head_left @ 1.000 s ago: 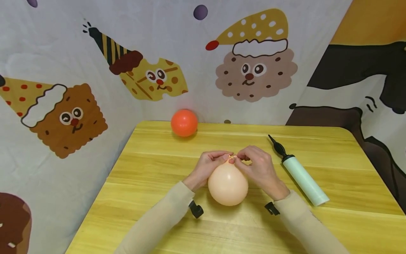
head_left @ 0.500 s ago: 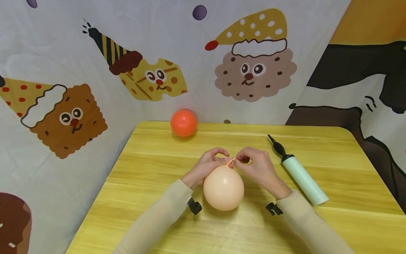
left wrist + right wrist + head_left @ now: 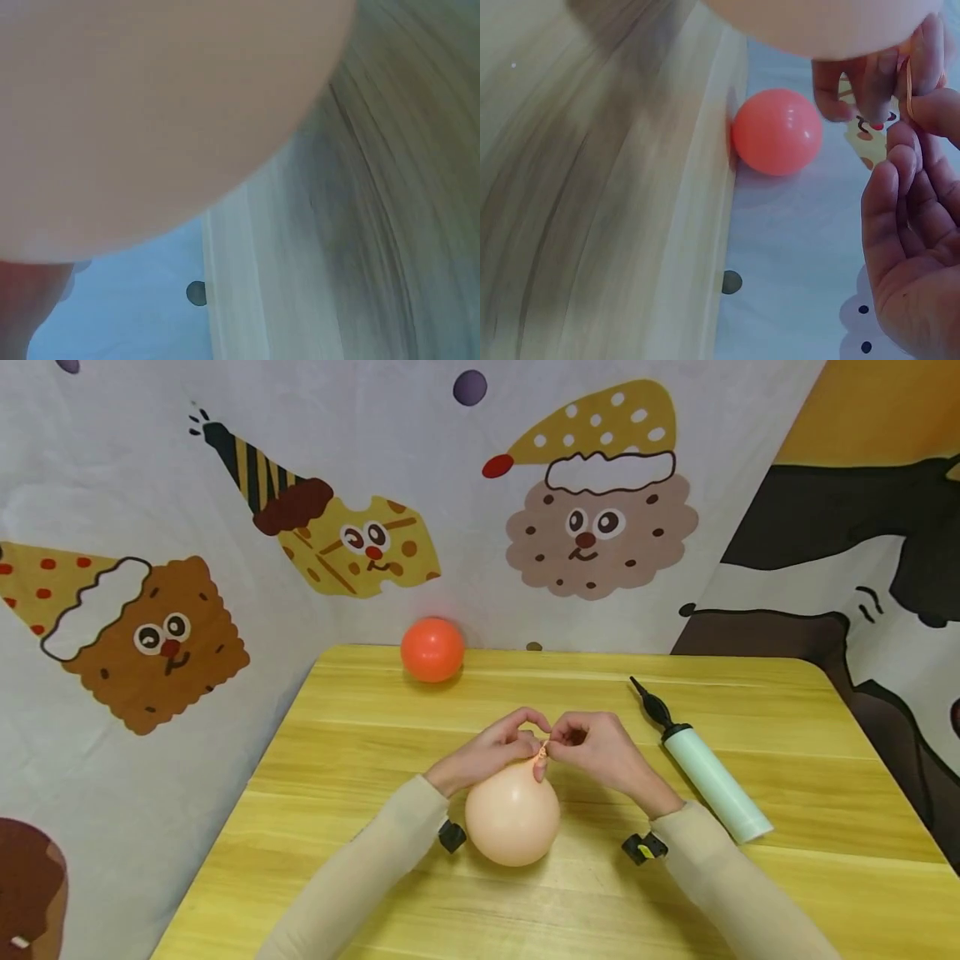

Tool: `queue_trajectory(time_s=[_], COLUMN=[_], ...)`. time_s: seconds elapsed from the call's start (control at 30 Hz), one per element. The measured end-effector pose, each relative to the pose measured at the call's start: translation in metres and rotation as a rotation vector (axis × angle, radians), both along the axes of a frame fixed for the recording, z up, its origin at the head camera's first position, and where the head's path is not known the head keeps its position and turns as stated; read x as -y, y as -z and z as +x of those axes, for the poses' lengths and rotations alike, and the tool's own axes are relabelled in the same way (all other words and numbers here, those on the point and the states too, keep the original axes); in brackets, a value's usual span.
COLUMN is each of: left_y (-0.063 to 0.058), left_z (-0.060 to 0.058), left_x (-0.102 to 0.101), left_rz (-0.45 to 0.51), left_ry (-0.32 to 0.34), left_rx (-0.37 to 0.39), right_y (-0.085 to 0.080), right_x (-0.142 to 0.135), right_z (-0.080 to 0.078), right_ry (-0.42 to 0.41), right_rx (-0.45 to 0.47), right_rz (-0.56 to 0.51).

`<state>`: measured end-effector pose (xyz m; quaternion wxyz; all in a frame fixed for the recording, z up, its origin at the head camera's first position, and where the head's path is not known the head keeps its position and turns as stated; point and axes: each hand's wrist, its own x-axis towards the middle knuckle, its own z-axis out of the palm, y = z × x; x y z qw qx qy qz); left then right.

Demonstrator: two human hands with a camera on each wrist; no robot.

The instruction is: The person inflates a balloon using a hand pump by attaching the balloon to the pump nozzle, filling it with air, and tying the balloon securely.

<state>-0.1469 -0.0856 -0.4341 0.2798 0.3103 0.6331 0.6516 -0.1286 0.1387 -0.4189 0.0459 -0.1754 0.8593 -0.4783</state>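
Note:
An inflated peach balloon is held at its neck, its round body toward the person. My left hand grips the base of the neck from the left, index finger arched above it. From the right, my right hand pinches the stretched end of the neck between thumb and forefinger. In the right wrist view the neck shows as a thin taut strand between the fingertips of both hands. The balloon fills much of the left wrist view, hiding most of the left hand there.
An orange-red balloon rests at the table's back edge, against the printed cloth backdrop. To the right of the hands, a mint-green balloon pump with a black nozzle lies slantwise on the wooden table.
The peach balloon has shifted left and toward the person, its neck turning to the upper right. My left index finger has lifted into an arch, and both hands stay at the neck.

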Motion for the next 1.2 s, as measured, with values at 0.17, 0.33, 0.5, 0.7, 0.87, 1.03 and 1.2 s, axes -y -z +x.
queue_trajectory(time_s=[0.17, 0.33, 0.5, 0.7, 0.87, 1.03, 1.2], left_y=[0.001, 0.005, 0.008, 0.007, 0.007, 0.004, 0.0], left_z=[0.002, 0.003, 0.004, 0.004, 0.003, 0.001, 0.001], left_x=[0.002, 0.0, -0.006, -0.015, -0.016, -0.009, -0.002], left_rz=[0.033, 0.029, -0.029, -0.058, -0.075, -0.076, -0.077], left_ry=[-0.018, -0.135, -0.279, -0.386, -0.358, -0.189, -0.038], left_rx=[-0.07, -0.086, -0.14, -0.122, -0.069, -0.021, -0.043], right_y=[-0.002, -0.007, -0.01, -0.011, -0.01, -0.007, -0.005], right_x=[0.001, 0.002, 0.003, 0.004, 0.002, 0.0, -0.002], right_z=[0.0, 0.002, 0.003, 0.004, 0.004, 0.007, 0.008], right_ry=[0.023, 0.056, 0.077, 0.117, 0.108, 0.051, 0.002], right_rx=[-0.024, -0.092, -0.106, -0.117, -0.141, -0.069, 0.01], right_rz=[0.009, 0.037, 0.072, 0.126, 0.156, 0.114, 0.064])
